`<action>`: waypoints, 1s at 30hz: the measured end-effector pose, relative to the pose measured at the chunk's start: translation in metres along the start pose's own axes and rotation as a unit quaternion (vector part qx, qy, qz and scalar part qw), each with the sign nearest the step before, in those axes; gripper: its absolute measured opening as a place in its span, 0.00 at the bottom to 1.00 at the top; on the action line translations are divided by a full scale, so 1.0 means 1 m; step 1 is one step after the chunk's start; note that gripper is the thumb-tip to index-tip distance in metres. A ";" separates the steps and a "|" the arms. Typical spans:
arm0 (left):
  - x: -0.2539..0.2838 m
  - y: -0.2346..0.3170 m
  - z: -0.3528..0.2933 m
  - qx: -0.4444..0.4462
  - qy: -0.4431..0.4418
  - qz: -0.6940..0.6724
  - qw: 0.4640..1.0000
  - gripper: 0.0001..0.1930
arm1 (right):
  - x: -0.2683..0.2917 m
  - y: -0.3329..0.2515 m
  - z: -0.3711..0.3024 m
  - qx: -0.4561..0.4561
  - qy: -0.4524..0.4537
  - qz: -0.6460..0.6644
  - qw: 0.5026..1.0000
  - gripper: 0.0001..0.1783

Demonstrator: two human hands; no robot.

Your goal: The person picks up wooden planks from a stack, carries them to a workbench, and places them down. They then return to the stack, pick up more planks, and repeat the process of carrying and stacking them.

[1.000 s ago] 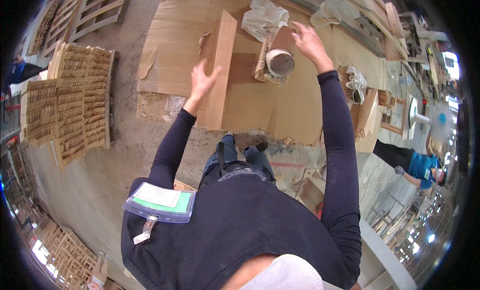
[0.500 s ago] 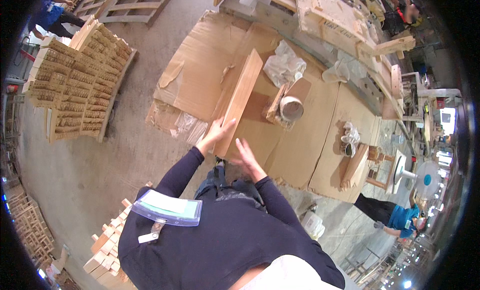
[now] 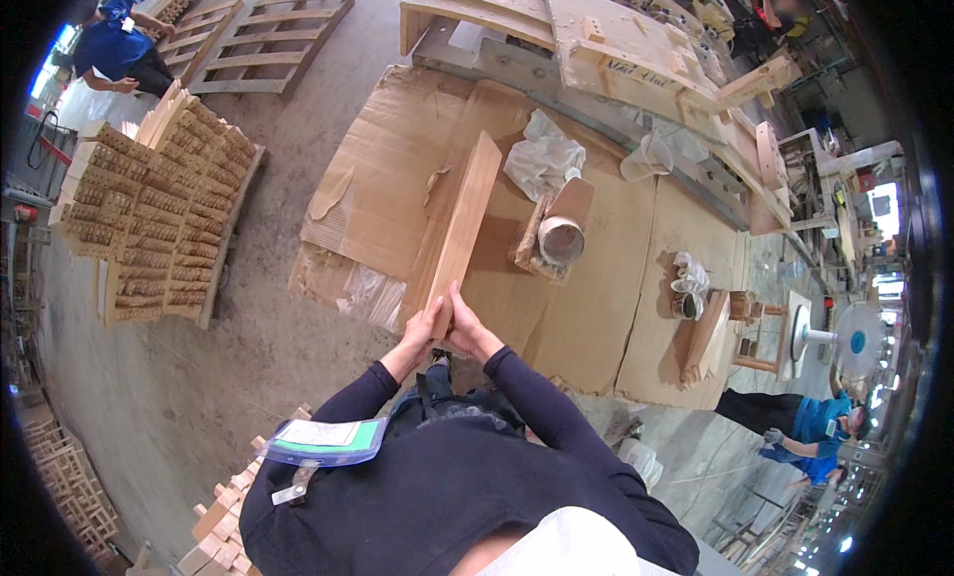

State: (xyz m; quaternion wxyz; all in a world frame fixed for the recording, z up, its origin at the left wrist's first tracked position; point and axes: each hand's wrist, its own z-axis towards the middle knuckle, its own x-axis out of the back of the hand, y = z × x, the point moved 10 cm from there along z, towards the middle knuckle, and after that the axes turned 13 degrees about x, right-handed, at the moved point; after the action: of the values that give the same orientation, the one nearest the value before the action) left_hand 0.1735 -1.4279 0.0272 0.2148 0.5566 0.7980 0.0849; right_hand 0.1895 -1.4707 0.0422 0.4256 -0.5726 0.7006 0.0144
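Note:
A long, pale wooden board point(image 3: 465, 223) points away from me over the cardboard-covered table point(image 3: 383, 168). My left hand point(image 3: 417, 341) is closed around its near end from the left. From the right, my right hand point(image 3: 469, 328) grips the same end, thumb up along the side. The fingers under the board are hidden. Right of the board stands an open round can point(image 3: 561, 240) beside a small wooden piece point(image 3: 530, 240). A crumpled clear plastic bag point(image 3: 545, 157) lies just behind them.
Stacked wooden parts point(image 3: 164, 208) stand on a pallet at left; more blocks point(image 3: 224, 521) are near my left side. A wooden frame bench point(image 3: 636, 69) borders the table's far side. At right are another board point(image 3: 706, 337), a fan point(image 3: 857, 342) and a co-worker point(image 3: 795, 422).
My right hand, apart with spread fingers before, has closed on the board's near end beside my left hand. The whole view has shifted slightly.

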 end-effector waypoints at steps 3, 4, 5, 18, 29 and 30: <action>-0.006 0.016 0.015 0.005 -0.035 -0.004 0.999 0.29 | 0.006 -0.021 0.009 0.035 0.036 -0.035 0.998 0.44; -0.012 0.026 0.017 0.003 -0.056 -0.014 0.998 0.28 | 0.011 -0.023 0.021 0.055 0.001 -0.029 0.998 0.42; -0.016 0.034 0.019 0.002 -0.074 -0.027 0.997 0.28 | 0.011 -0.029 0.025 0.068 0.006 -0.032 0.997 0.41; -0.003 0.035 0.011 0.020 -0.047 -0.080 0.995 0.33 | 0.055 -0.019 -0.040 0.037 0.009 -0.073 0.997 0.33; 0.108 -0.108 -0.028 -0.036 0.094 -0.158 0.982 0.19 | 0.171 0.021 -0.141 0.008 0.085 -0.081 0.993 0.17; 0.120 -0.131 -0.029 -0.022 0.112 -0.149 0.982 0.17 | 0.174 0.021 -0.142 0.011 0.085 -0.087 0.992 0.16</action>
State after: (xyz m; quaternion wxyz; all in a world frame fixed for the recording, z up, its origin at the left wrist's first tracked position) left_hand 0.0143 -1.3621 -0.0259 0.1463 0.4135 0.8889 0.1318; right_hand 0.0934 -1.6731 0.0168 0.3704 -0.6261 0.6816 -0.0791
